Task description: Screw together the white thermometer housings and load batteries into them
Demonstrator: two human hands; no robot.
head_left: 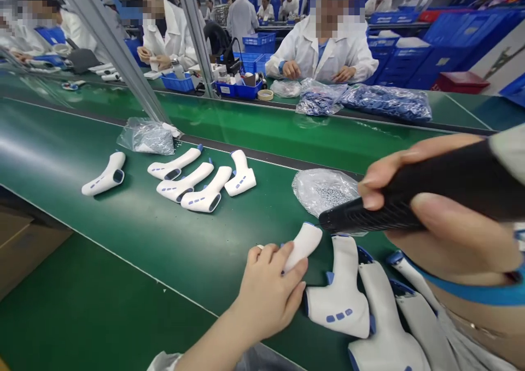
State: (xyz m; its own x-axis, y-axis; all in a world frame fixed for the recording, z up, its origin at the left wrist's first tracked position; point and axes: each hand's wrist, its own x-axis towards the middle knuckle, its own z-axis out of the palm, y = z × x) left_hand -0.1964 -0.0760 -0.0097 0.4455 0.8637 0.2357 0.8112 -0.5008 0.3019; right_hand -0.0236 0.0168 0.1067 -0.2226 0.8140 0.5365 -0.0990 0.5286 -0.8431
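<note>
My left hand [268, 291] is closed around a white thermometer housing [305, 244] lying on the green belt [123, 234]. My right hand [443, 223] grips a black electric screwdriver [410, 193], whose tip sits right at the top end of that housing. To the right lie several more white housings with blue trim [342, 300], side by side. A clear bag of small screws [324, 190] rests just behind the screwdriver tip.
Several finished white housings [197, 182] lie further left on the belt, one apart [104, 177], with a crumpled plastic bag [145, 137] behind them. Across the belt sit people in white coats, with blue bins [238, 89], a tape roll [265, 94] and bags of blue parts [388, 103].
</note>
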